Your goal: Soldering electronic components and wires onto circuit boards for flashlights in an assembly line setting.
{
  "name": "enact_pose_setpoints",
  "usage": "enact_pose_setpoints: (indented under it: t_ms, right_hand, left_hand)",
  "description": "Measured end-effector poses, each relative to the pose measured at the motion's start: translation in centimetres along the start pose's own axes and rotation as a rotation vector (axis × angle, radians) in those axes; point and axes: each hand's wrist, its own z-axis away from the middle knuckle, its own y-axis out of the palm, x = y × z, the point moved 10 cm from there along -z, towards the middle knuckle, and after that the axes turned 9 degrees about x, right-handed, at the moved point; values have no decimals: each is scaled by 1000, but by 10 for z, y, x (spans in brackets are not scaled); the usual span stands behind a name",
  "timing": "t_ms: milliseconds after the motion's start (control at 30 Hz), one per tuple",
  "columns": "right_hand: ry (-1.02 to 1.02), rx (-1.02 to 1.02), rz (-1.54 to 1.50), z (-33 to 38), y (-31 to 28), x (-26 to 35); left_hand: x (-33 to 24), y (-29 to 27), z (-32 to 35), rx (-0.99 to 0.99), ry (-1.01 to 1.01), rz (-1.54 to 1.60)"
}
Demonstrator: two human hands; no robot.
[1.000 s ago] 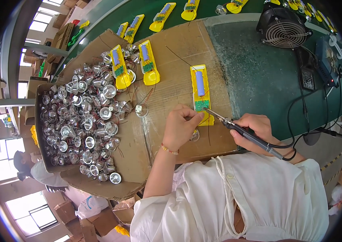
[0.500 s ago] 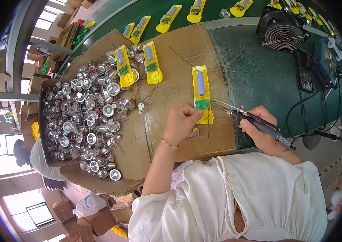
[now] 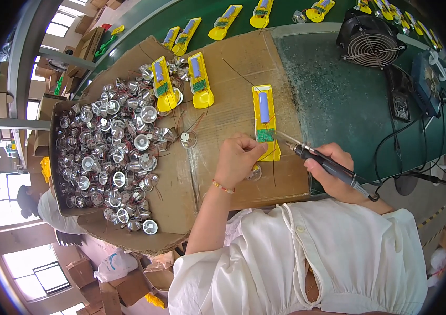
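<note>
Okay so the yellow plastic housing (image 3: 271,154) is lying on the flattened cardboard (image 3: 228,100), right in front of the person, long side pointing away from them. It's got a purple cylindrical cell (image 3: 264,107) up top and a little green circuit board (image 3: 265,136) below that.

Left hand (image 3: 236,161) is just beside the board, grip closed in a pinch. Can't make out if there's a thin wire between the fingertips, the fingers cover it. A clear reflector cup (image 3: 255,173) sits right by that hand, and there's a beaded bracelet (image 3: 223,186) on the wrist.

Right hand (image 3: 337,184) has its grip wrapped round the dark handle of a soldering iron (image 3: 329,165). The tip points at the board's right edge; honestly can't tell if it's touching.

Off to the left there's a big heap of shiny reflector cups (image 3: 112,152) in a cardboard box, with two more filled yellow housings (image 3: 200,84) by its far corner. The green worktop (image 3: 317,79) shows on the right, with a black fan (image 3: 372,48) and a blue box-shaped unit (image 3: 426,79) near its far end.
</note>
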Motion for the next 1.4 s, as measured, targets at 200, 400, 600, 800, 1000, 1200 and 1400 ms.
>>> enact_pose_setpoints:
  t_ms: [200, 400, 600, 800, 1000, 1200, 1400]
  right_hand:
    - [30, -41, -81, 3, -8, 0]
    - [112, -44, -137, 7, -14, -9]
    - [219, -10, -209, 13, -14, -21]
    - [230, -6, -243, 14, -16, -24]
    - [250, -28, -270, 15, -20, -30]
    - [236, 4, -245, 11, -17, -24]
    - [243, 37, -270, 6, -6, -29]
  left_hand:
    - [-1, -1, -1, -1, 19, -35]
    - [0, 0, -1, -6, 4, -10]
    - [2, 0, -2, 2, -12, -16]
    - [-7, -2, 5, -46, 32, -106]
    - [-86, 9, 63, -386, 553, -746]
    - [-73, 33, 57, -369, 525, -948]
    - [-42, -9, 38, -295, 271, -365]
